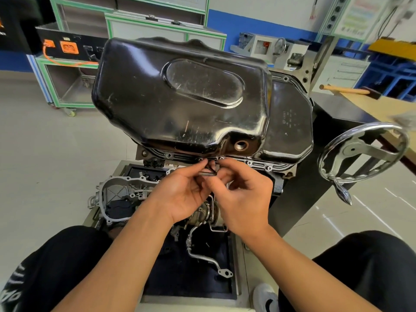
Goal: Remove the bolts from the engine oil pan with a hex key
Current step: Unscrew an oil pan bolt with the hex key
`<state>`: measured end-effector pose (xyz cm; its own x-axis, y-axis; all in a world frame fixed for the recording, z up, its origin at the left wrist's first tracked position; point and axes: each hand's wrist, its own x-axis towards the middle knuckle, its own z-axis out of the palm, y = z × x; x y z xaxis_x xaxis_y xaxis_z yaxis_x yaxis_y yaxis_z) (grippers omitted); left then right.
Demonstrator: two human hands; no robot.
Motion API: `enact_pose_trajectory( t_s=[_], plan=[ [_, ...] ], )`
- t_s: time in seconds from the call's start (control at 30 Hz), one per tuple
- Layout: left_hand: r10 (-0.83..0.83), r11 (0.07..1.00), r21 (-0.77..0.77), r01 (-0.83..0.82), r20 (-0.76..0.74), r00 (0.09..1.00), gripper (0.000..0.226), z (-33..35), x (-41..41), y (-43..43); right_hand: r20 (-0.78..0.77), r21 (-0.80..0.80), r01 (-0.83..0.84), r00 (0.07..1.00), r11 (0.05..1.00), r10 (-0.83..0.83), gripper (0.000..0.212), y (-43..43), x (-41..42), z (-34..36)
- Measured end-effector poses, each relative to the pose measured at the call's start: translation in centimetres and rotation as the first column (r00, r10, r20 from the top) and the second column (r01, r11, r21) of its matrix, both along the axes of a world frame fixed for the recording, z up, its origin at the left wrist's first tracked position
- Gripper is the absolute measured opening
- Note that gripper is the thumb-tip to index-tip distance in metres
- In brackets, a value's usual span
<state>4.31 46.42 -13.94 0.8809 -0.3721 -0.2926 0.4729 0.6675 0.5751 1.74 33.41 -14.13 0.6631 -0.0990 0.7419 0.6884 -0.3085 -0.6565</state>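
Where the hands meet: both come together at the near flange (258,164) of the oil pan, at 12 o'clock from the wrists, with the palms turned toward each other.
Left hand (180,190): fingers curled, thumb and forefinger pinching one arm of the hex key (208,173).
Right hand (245,199): fingers bent in, tips closed on the key near its bend, forefinger reaching up toward the flange.
Hex key: small, black and L-shaped, held between the two hands just under the flange edge. Whether its tip sits in a bolt head cannot be told.
Oil pan (180,93): black, glossy and scuffed, filling the middle of the view at 12 o'clock from the hands.
Drain hole (241,145): open, in the pan's near wall at 1 o'clock, just above the fingertips.
Bolts (249,163): small bright heads seated along the flange, at 10 o'clock and at 2 o'clock from the fingertips.
Handwheel (364,154): chrome, at 3 o'clock from the hands, well apart from them.
Tray (237,273): under the forearms at 6 o'clock, holding a grey cover casting (121,194) at 8 o'clock and a bent metal pipe (202,255).
Bench (371,106): far off at 2 o'clock, with a wooden handle (344,89) lying on it.
Cart (65,86): green-framed, far off at 10 o'clock.
Knees: in black trousers at both lower corners, a pale shoe (265,296) beside the right one.
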Motion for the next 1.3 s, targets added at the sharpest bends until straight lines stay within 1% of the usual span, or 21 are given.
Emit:
enact_pose_trajectory(
  t_s=[0.07, 0.13, 0.2, 0.27, 0.33, 0.4, 0.47, 0.53, 0.6, 0.73, 0.8, 0.83, 0.93, 1.0, 1.07, 1.17, 1.23, 1.3],
  plan=[
    [-0.014, 0.999, -0.051, 0.015, 0.011, 1.000, 0.022, 0.1, -0.2, -0.2, 0.036, 0.002, 0.025, 0.999, 1.000, -0.025, 0.020, 0.0, -0.2, -0.1],
    [-0.016, 0.996, -0.092, 0.016, -0.008, 1.000, 0.020, 0.4, -0.4, -0.3, 0.108, -0.078, 0.047, 0.993, 0.996, -0.038, 0.017, 0.0, -0.5, 0.0],
    [-0.009, 0.993, -0.119, 0.003, -0.050, 0.999, 0.018, 0.6, -0.6, -0.2, 0.158, -0.171, 0.039, 0.987, 0.984, -0.012, 0.016, -0.1, -0.8, 0.2],
    [-0.015, 0.990, -0.144, 0.003, -0.078, 0.997, 0.018, 0.8, -0.8, -0.2, 0.145, -0.237, 0.008, 0.989, 0.972, 0.027, 0.018, -0.2, -1.1, 0.3],
    [-0.013, 0.989, -0.151, 0.000, -0.087, 0.996, 0.019, 0.9, -1.0, -0.1, 0.102, -0.264, -0.048, 0.992, 0.963, 0.077, 0.021, -0.1, -1.5, 0.3],
    [0.009, 0.994, -0.105, -0.016, -0.070, 0.998, 0.020, 0.8, -1.1, 0.2, 0.070, -0.260, -0.089, 0.991, 0.961, 0.111, 0.025, 0.1, -2.0, 0.4],
    [0.010, 0.998, -0.069, -0.013, -0.046, 0.999, 0.020, 0.8, -1.1, 0.3, 0.044, -0.246, -0.077, 0.995, 0.966, 0.091, 0.028, 0.5, -2.3, 0.7],
    [-0.015, 0.998, -0.063, 0.013, -0.037, 0.999, 0.020, 0.8, -1.2, 0.3, 0.020, -0.250, -0.054, 0.998, 0.967, 0.061, 0.024, 0.8, -2.4, 1.0],
    [-0.009, 1.000, -0.025, 0.008, -0.039, 0.999, 0.019, 0.9, -1.1, 0.2, 0.018, -0.276, -0.055, 0.998, 0.959, 0.063, 0.021, 0.9, -2.3, 1.2],
    [0.086, 0.987, 0.133, -0.087, 0.011, 0.996, 0.013, 1.0, -1.0, 0.1, 0.050, -0.341, -0.080, 0.993, 0.937, 0.103, 0.029, 0.4, -1.9, 1.4],
    [0.095, 0.987, 0.126, -0.096, 0.017, 0.995, 0.014, 0.9, -1.0, 0.0, 0.020, -0.289, -0.120, 0.991, 0.950, 0.131, 0.029, 0.2, -1.6, 1.5],
    [0.093, 0.991, 0.100, -0.093, 0.007, 0.996, 0.018, 0.9, -0.9, -0.1, -0.023, -0.228, -0.146, 0.989, 0.963, 0.145, 0.027, 0.2, -1.6, 1.6],
    [0.085, 0.996, 0.022, -0.085, -0.005, 0.996, 0.024, 0.9, -0.8, -0.2, -0.224, 0.029, -0.216, 0.950, 0.976, 0.217, 0.022, 0.6, -1.5, 1.5],
    [0.067, 0.998, -0.009, -0.067, 0.004, 0.998, 0.024, 0.9, -0.9, -0.1, -0.267, 0.163, -0.243, 0.922, 0.956, 0.280, 0.021, 0.7, -1.5, 1.2],
    [0.039, 0.998, -0.050, -0.039, 0.002, 0.999, 0.025, 0.9, -1.1, 0.0, -0.222, 0.183, -0.212, 0.943, 0.960, 0.250, 0.024, 1.0, -1.7, 1.0],
    [0.049, 0.991, -0.123, -0.049, 0.000, 0.999, 0.025, 0.8, -1.3, -0.1, -0.095, 0.151, -0.080, 0.991, 0.985, 0.095, 0.022, 1.2, -1.4, 0.6],
    [0.060, 0.989, -0.136, -0.058, 0.013, 0.998, 0.023, 0.7, -1.2, -0.1, 0.019, 0.050, -0.032, 0.999, 0.998, 0.031, 0.016, 0.9, -1.0, 0.2],
    [0.052, 0.995, -0.092, -0.050, 0.024, 0.998, 0.024, 0.7, -1.3, -0.1, 0.141, -0.104, -0.003, 0.990, 0.995, 0.017, 0.014, 0.5, -0.6, -0.2]
  ],
)
